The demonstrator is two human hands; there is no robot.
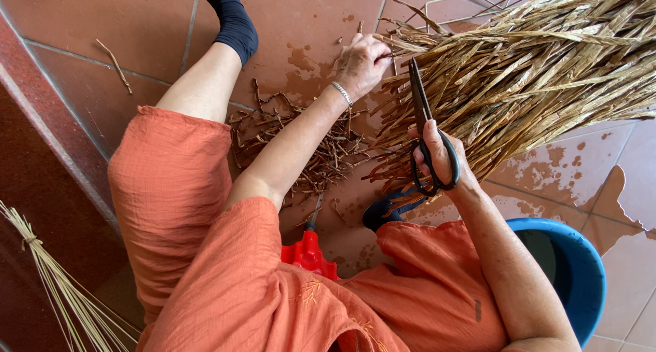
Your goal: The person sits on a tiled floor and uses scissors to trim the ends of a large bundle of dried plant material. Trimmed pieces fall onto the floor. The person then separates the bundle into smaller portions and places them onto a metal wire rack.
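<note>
Wet tile floor (301,24) | left hand (360,64) pinches dry leaf bundle (533,65) | right hand (441,154) grips scissors (424,130) | trimmings (307,144) beside bundle, most uncut

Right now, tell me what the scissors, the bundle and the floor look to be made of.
Scissors: dark metal, matte black, blades and loops one colour. Bundle: dried plant strips, straw-tan and fibrous, ends frayed; reed or leaf, hard to say. Floor: reddish-brown tile, probably fired clay, with grout lines and darker wet patches.
</note>
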